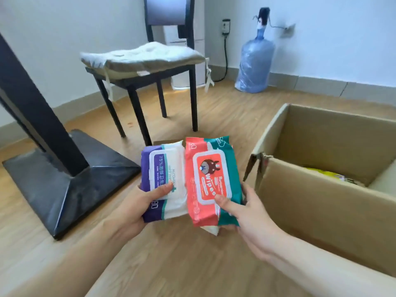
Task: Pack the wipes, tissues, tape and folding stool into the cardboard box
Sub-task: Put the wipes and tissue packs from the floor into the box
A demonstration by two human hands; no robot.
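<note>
My left hand (pixel 137 209) holds a purple-and-white pack of alcohol wipes (pixel 162 168), thumb on its lid. Beside it, touching, my right hand (pixel 242 213) grips a red-and-green pack of wipes (pixel 210 174) with a cartoon on the lid. A white edge of another pack shows under the red one. Both packs hover above the wooden floor, just left of the open cardboard box (pixel 304 202). Something yellow (pixel 327 175) lies inside the box. Tape and folding stool are out of sight.
A black table base (pixel 64 185) with its slanted post stands on the left. Behind the packs is a black chair (pixel 150 82) with a grey cushion. A blue water jug (pixel 255 63) stands by the far wall, near a wall socket with a cable.
</note>
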